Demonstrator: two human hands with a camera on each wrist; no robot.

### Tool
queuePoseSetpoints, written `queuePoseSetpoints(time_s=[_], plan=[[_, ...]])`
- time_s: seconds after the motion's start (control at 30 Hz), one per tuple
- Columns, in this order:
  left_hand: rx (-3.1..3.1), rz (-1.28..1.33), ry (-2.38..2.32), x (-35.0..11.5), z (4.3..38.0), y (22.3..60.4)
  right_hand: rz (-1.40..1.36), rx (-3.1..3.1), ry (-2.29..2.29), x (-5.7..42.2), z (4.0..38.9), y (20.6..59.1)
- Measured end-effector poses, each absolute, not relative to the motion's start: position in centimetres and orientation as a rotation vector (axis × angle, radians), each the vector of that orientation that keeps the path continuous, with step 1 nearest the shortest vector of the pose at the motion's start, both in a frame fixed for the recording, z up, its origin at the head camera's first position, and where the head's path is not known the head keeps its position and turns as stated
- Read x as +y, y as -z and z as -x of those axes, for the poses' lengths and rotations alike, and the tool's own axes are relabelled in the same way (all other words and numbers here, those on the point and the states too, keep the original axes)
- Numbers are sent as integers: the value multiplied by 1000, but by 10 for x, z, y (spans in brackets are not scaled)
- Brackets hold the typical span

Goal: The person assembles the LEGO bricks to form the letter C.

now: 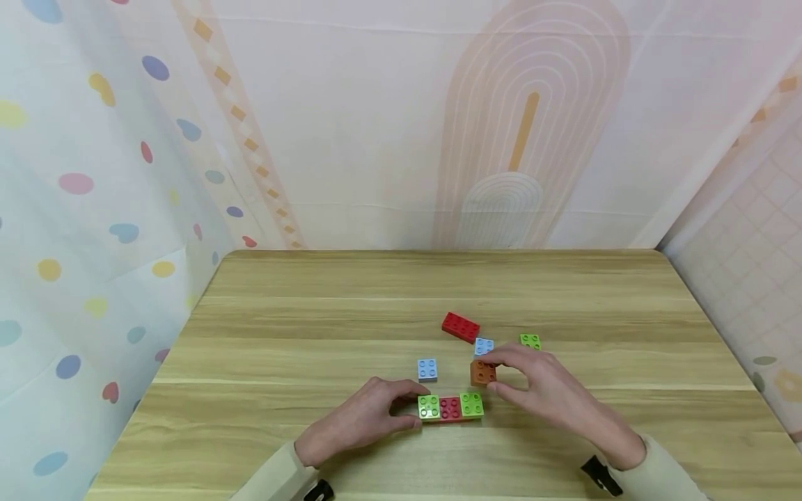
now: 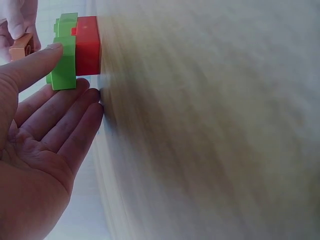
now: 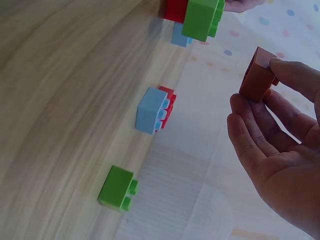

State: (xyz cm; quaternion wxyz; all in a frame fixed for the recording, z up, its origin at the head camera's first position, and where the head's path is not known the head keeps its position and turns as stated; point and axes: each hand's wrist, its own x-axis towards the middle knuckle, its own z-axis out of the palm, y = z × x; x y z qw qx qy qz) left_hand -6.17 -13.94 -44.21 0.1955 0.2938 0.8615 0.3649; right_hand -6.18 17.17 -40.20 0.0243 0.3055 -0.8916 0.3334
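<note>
On the table, a red brick [image 1: 450, 410] bears a light green brick [image 1: 429, 401] on its left end and another green brick [image 1: 472, 405] on its right end. My left hand [image 1: 366, 421] pinches the left end of this build, its thumb [image 2: 55, 50] against the left green brick and its fingers on the far side. Raised off the tabletop, a brown-orange square brick [image 3: 259, 80] is pinched between thumb and fingertips of my right hand [image 1: 545, 379]. It hangs behind the right green brick, studs upward in the head view.
Behind the build lies a light blue brick [image 1: 427, 369]. Farther back are a longer red brick [image 1: 460, 327] and a second blue brick [image 1: 484, 344], close together. Beyond my right hand is a loose green brick [image 1: 530, 341]. Patterned cloth [image 1: 363, 125] hangs behind the wooden table [image 1: 301, 320].
</note>
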Motion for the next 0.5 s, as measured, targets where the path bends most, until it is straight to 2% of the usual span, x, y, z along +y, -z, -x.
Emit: queuePoseSetpoints(time_s=[0.5], plan=[[2421,-837,-1053,-140,61,444,-1029,-2710,-1058,157,62,400]])
